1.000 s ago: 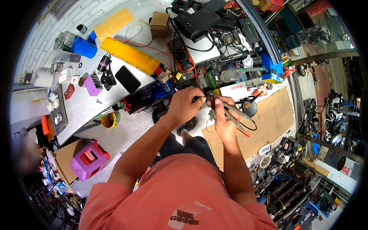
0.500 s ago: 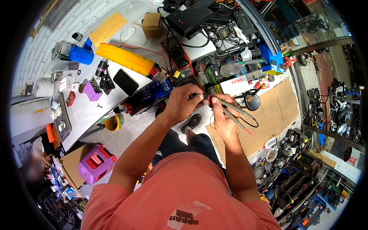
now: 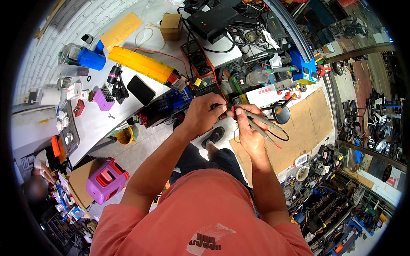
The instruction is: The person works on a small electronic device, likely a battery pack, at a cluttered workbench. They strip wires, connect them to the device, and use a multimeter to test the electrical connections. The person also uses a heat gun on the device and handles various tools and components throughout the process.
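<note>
Before my body my left hand [image 3: 205,111] pinches a small dark piece [image 3: 228,107], probably a connector, though it is too small to make out surely. My right hand [image 3: 247,126] is closed round two grey test probes [image 3: 267,135], one red-tipped, with its thumb near a small red piece against the dark one. A black probe lead loops below my fingers. Beyond my hands, red and black wires run by an orange-cased multimeter [image 3: 195,57] on the bench's cluttered edge. A black phone [image 3: 141,90] and a yellow elongated case [image 3: 141,64] lie to the left.
The white bench [image 3: 89,132] holds cups, boxes and chargers [image 3: 211,23]. A purple plastic case [image 3: 104,183] and yellow bucket [image 3: 124,135] stand low at left. A co-worker [image 3: 42,175] is at far left. Cardboard [image 3: 299,132] lies at right, beside piled parts and glass.
Compared with a second ago, the view has shifted slightly and both hands sit a little higher and further left in it, holding the same things. The co-worker's arm has become visible at far left.
</note>
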`<state>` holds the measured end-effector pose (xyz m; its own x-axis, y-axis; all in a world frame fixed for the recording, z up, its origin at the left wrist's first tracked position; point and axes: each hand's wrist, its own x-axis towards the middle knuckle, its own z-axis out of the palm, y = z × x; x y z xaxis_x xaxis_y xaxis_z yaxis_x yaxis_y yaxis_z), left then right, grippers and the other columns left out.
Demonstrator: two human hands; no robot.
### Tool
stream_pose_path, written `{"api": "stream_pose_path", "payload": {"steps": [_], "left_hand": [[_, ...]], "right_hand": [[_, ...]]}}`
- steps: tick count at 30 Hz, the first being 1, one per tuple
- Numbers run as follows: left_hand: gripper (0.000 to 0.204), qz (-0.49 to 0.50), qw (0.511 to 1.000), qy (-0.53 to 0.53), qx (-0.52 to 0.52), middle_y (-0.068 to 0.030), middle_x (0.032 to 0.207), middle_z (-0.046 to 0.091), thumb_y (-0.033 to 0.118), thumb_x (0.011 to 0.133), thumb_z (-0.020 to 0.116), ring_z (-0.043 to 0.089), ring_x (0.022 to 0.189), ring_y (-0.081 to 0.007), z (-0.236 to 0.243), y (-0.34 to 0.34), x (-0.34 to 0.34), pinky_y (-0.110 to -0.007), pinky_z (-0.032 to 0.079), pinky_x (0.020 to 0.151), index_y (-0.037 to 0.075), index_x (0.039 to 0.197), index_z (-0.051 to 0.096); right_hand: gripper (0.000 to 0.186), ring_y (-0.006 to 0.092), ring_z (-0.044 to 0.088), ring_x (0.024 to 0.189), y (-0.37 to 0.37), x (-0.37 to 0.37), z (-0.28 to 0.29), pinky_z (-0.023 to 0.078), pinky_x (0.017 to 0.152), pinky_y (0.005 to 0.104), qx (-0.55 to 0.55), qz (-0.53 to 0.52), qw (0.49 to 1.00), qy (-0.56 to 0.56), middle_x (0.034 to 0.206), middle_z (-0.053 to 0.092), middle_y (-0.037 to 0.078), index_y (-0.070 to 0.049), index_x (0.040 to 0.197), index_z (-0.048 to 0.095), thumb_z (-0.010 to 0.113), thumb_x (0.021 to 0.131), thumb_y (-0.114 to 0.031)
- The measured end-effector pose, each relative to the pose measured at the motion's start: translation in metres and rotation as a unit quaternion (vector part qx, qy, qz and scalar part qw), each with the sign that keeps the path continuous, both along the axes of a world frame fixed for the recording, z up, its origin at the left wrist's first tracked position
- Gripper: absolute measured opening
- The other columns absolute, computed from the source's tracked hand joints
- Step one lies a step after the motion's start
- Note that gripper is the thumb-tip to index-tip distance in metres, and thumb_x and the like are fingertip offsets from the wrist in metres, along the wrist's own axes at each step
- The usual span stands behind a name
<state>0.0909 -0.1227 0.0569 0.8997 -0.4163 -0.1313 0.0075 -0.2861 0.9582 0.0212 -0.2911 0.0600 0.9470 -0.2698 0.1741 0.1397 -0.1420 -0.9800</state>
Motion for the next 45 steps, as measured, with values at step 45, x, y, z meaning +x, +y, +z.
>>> {"api": "stream_pose_path", "payload": {"steps": [45], "left_hand": [[0.011, -0.016, 0.998, 0.018, 0.053, -0.0062, 0.084, 0.070, 0.010, 0.091, 0.074, 0.062, 0.074, -0.0143, 0.005, -0.008, 0.006, -0.031, 0.049, 0.068, 0.002, 0.098, 0.071]], "right_hand": [[0.007, 0.0133, 0.070, 0.072, -0.010, 0.004, -0.013, 0.055, 0.064, 0.0281, -0.025, -0.033, 0.999, -0.012, 0.084, 0.075, 0.010, 0.002, 0.099, 0.072, 0.070, 0.098, -0.004]]}}
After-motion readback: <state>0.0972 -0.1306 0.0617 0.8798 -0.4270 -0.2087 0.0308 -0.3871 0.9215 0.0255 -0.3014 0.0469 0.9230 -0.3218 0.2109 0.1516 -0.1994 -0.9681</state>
